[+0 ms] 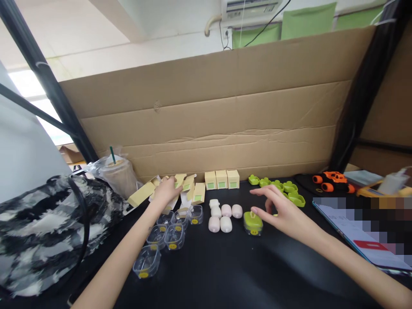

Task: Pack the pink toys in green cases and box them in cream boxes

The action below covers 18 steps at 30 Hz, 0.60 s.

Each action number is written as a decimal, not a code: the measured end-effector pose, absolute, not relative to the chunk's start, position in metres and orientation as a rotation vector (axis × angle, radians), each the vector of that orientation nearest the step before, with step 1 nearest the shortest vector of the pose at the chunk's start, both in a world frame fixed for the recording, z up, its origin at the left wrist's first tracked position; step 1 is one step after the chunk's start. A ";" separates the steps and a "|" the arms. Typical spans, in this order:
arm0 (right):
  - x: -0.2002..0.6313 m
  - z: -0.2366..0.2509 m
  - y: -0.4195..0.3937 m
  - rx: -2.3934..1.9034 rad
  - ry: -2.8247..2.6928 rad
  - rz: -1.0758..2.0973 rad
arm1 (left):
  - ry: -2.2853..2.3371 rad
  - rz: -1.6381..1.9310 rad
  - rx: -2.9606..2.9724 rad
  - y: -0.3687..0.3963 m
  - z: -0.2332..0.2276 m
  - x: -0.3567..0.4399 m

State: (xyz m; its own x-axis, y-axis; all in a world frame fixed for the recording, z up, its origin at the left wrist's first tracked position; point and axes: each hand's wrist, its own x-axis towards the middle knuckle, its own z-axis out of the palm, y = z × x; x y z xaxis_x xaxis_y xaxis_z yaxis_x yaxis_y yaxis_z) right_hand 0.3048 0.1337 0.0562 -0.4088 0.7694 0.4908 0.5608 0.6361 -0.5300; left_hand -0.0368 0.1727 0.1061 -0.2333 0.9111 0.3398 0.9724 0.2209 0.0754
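green case (pixel 252 222), yellow smiley sticker, unreadable

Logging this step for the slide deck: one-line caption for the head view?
Left hand reaches into flat yellow cartons; right hand touches a green-lidded case on the black table.
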 end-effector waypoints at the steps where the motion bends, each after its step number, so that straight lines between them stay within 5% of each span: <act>1: 0.305 0.057 0.133 -1.011 -2.109 0.359 | -2.243 -0.424 -1.784 0.170 0.107 -0.034; 7: 0.298 0.053 0.128 -0.851 -2.011 0.369 | -1.884 -0.693 -1.815 0.131 0.126 0.013; 13: 0.280 0.038 0.103 -0.675 -1.908 0.911 | -1.254 -1.337 -2.228 0.082 0.095 0.076; 18: 0.273 0.033 0.088 -0.515 -1.797 1.127 | -1.184 -1.677 -2.760 0.069 0.068 0.084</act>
